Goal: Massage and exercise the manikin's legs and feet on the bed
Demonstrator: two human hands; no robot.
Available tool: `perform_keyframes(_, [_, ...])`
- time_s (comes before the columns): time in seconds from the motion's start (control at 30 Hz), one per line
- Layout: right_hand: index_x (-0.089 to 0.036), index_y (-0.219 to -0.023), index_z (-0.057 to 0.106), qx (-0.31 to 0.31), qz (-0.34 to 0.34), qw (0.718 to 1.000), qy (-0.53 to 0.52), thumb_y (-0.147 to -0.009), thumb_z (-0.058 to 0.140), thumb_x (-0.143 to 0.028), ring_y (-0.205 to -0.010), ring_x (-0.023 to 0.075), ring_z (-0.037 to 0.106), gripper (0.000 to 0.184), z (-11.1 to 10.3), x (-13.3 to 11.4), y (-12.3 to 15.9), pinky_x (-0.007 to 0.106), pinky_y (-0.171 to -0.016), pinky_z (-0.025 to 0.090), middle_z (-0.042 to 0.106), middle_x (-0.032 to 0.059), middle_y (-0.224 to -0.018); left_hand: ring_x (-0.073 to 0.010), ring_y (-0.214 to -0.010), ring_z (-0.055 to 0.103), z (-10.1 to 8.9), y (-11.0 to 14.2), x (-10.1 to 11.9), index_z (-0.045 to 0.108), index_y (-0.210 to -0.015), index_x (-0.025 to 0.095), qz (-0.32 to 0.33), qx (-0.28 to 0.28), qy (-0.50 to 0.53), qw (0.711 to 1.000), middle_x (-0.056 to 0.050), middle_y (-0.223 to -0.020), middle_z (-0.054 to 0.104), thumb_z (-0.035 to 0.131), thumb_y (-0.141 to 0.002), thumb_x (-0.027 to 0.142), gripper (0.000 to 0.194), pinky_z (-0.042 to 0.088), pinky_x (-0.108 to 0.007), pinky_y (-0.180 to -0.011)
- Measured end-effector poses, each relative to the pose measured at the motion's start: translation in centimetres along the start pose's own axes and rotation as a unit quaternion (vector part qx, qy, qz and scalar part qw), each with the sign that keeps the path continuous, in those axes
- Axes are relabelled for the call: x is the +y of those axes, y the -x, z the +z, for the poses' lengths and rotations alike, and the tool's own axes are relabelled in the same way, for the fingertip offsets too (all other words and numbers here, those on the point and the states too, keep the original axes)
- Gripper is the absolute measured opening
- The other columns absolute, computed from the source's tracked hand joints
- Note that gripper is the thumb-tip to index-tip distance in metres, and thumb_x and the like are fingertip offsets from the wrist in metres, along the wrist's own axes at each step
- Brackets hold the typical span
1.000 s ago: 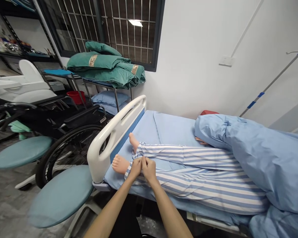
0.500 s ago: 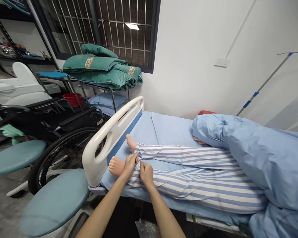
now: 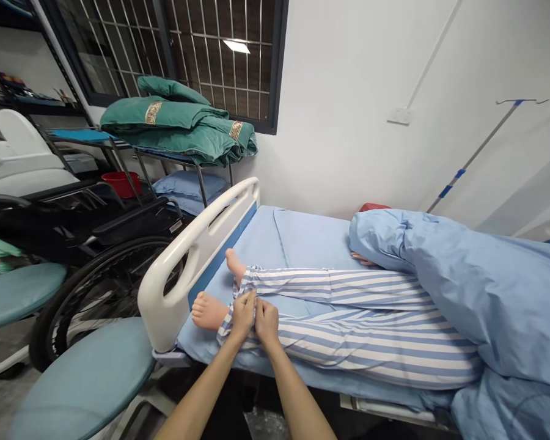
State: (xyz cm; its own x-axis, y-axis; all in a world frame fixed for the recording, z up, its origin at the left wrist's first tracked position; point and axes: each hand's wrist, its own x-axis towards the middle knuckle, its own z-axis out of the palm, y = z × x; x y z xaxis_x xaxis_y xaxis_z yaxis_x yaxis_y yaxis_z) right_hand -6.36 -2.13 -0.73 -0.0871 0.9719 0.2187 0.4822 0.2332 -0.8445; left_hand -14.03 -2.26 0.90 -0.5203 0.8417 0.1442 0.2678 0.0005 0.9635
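Observation:
A manikin lies on a bed with a light blue sheet [image 3: 297, 238], wearing blue-and-white striped trousers [image 3: 357, 324]. Its bare feet [image 3: 206, 310] point at the white footboard [image 3: 187, 256]. My left hand [image 3: 244, 313] and my right hand [image 3: 266, 320] sit side by side at the ankle of the nearer leg, both closed, pinching the trouser cuff. A light blue quilt [image 3: 476, 287] covers the manikin's upper body; one of its hands [image 3: 362, 261] peeks out from under the quilt's edge.
A black wheelchair [image 3: 91, 250] stands left of the footboard, with teal round seats [image 3: 87, 385] in front. Folded green blankets [image 3: 178, 125] lie on a metal rack over a blue pillow [image 3: 187, 183]. An IV pole [image 3: 481, 143] leans by the white wall.
Both hands have stayed at the trouser cuff; the left hand reached up toward the far leg, then came back beside the right. The camera has drifted right.

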Motion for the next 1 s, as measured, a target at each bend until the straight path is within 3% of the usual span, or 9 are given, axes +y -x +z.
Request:
perform_keyframes(0.17, [-0.023, -0.058, 0.053, 0.016, 0.008, 0.999, -0.035, -0.099, 0.028, -0.037, -0.056, 0.0179, 0.053, 0.050, -0.1, -0.4, 0.0, 0.029, -0.054, 0.034, 0.064, 0.0056, -0.059, -0.0139, -0.053, 0.044, 0.1, 0.5, -1.1, 0.044, -0.051, 0.022, 0.041, -0.020, -0.143, 0.989, -0.002, -0.051, 0.053, 0.044, -0.085, 0.047, 0.043, 0.031, -0.027, -0.060])
perform_keyframes(0.47, [-0.020, -0.063, 0.061, -0.013, -0.032, 0.999, 0.028, -0.101, 0.031, -0.038, -0.058, 0.0170, 0.056, 0.051, -1.5, -1.3, -0.5, 0.028, -0.056, 0.033, 0.067, 0.0062, -0.062, -0.0151, -0.055, 0.047, 0.1, 0.7, -2.1, 0.047, -0.054, 0.022, 0.059, -0.022, -0.194, 0.979, -0.004, -0.055, 0.057, 0.043, -0.084, 0.032, 0.032, 0.030, -0.026, -0.061])
perform_keyframes(0.6, [-0.020, -0.069, 0.066, 0.011, -0.005, 0.999, 0.046, -0.101, 0.028, -0.032, -0.060, 0.0192, 0.060, 0.051, -0.8, -0.3, 0.1, 0.030, -0.057, 0.034, 0.071, 0.0105, -0.069, -0.0142, -0.054, 0.044, 0.1, 0.8, -1.6, 0.046, -0.052, 0.022, 0.052, -0.025, -0.176, 0.983, -0.002, -0.051, 0.053, 0.045, -0.082, 0.039, 0.034, 0.031, -0.026, -0.061])
perform_keyframes(0.8, [-0.023, -0.059, 0.055, 0.022, 0.011, 1.000, 0.013, -0.101, 0.024, -0.037, -0.057, 0.0200, 0.059, 0.054, -0.5, 0.1, -0.3, 0.030, -0.055, 0.034, 0.067, 0.0103, -0.062, -0.0124, -0.051, 0.034, 1.2, 0.7, 0.2, 0.028, -0.050, 0.024, -0.001, 0.003, 0.001, 1.000, 0.002, -0.046, 0.036, 0.039, -0.079, 0.066, 0.051, 0.030, -0.026, -0.053])
perform_keyframes(1.0, [-0.023, -0.061, 0.054, 0.035, 0.019, 0.998, -0.041, -0.099, 0.015, -0.056, -0.061, 0.0216, 0.061, 0.064, -0.7, 0.3, -0.4, 0.030, -0.057, 0.037, 0.070, 0.0131, -0.066, -0.0146, -0.050, 0.040, 2.0, 1.0, -0.6, 0.036, -0.046, 0.024, 0.037, -0.011, -0.081, 0.996, -0.002, -0.045, 0.045, 0.037, -0.077, 0.069, 0.055, 0.032, -0.030, -0.056])
